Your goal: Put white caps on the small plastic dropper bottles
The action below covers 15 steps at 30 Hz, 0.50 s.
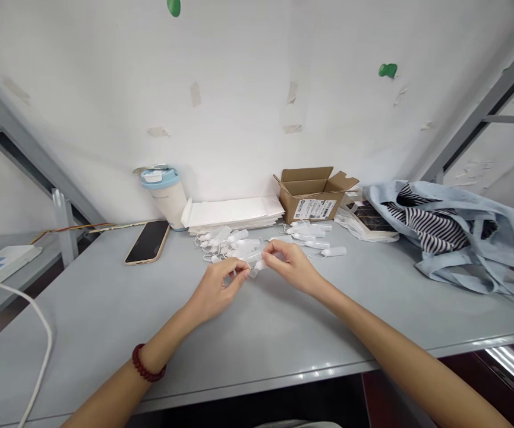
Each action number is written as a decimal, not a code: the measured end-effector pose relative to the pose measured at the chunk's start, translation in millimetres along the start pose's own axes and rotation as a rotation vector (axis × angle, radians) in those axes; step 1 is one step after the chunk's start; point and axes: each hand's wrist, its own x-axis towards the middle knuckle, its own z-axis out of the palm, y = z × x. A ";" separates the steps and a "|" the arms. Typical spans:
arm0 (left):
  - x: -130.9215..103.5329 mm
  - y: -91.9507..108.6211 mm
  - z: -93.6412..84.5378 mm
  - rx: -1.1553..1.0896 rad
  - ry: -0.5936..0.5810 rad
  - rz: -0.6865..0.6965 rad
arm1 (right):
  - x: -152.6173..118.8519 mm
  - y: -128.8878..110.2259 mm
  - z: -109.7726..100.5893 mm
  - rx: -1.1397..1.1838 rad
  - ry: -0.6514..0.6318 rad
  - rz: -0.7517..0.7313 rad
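Both my hands meet just in front of a loose pile of small translucent plastic bottles [239, 245] with white caps and thin cord loops. My left hand [219, 286] is closed in a pinch, with a tiny clear piece at its fingertips that I cannot make out. Close beside it, my right hand [293, 265] is pinched at the fingertips on a small white-capped bottle [260, 265], partly hidden by the fingers. To the right of the pile lies a second group of similar bottles [314, 234], one of them apart at its near side.
Behind the bottles are a stack of white paper [234, 209] and an open cardboard box [312, 202]. A lidded cup [167, 199] and a phone [148, 242] are at left. A light blue bag [470, 238] lies at right on the grey table [283, 345]. A white cable [47, 333] hangs at left.
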 end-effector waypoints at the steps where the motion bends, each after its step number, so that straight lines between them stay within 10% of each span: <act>1: -0.1 0.4 0.0 -0.005 0.001 -0.006 | -0.3 -0.1 0.5 0.001 0.007 -0.006; 15: -1.5 0.8 3.0 -0.080 -0.031 -0.057 | -3.4 1.5 5.5 0.046 -0.024 -0.061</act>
